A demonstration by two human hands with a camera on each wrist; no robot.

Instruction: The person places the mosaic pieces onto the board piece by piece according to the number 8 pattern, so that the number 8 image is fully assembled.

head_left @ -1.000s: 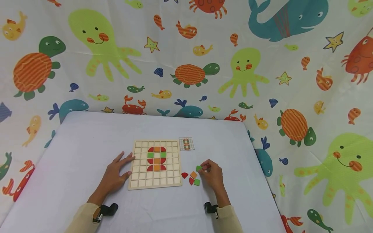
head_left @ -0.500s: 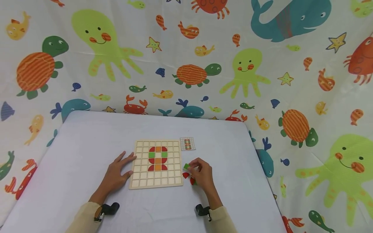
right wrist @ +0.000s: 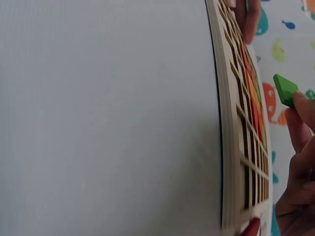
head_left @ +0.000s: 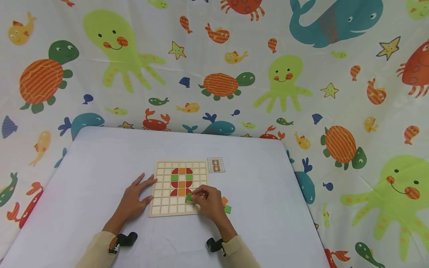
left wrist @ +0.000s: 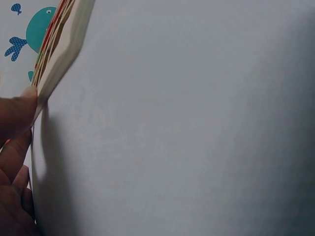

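Observation:
My left hand (head_left: pixel 134 195) rests at the left edge of a wooden grid board (head_left: pixel 164 211), fingertips and thumb touching its rim. Red curved, orange and green square tiles fill part of the grid's middle columns, among them an orange tile (head_left: pixel 182 184). Over the board's lower middle, my right hand (head_left: pixel 211 204) pinches a green square tile (head_left: pixel 189 197) between thumb and fingers. In the right wrist view this green tile (right wrist: pixel 285 90) is held tilted, above the board. The right hand hides part of the board's right side.
A small printed pattern card (head_left: pixel 216 165) lies beside the board's upper right corner. Right of the right hand are a loose orange tile (head_left: pixel 225 201) and a loose green tile (head_left: pixel 228 209). A red piece (right wrist: pixel 252 227) shows near the board's end in the right wrist view.
My right hand has carried the green tile leftward from the loose pieces to over the board's lower rows. The left hand has stayed at the board's edge.

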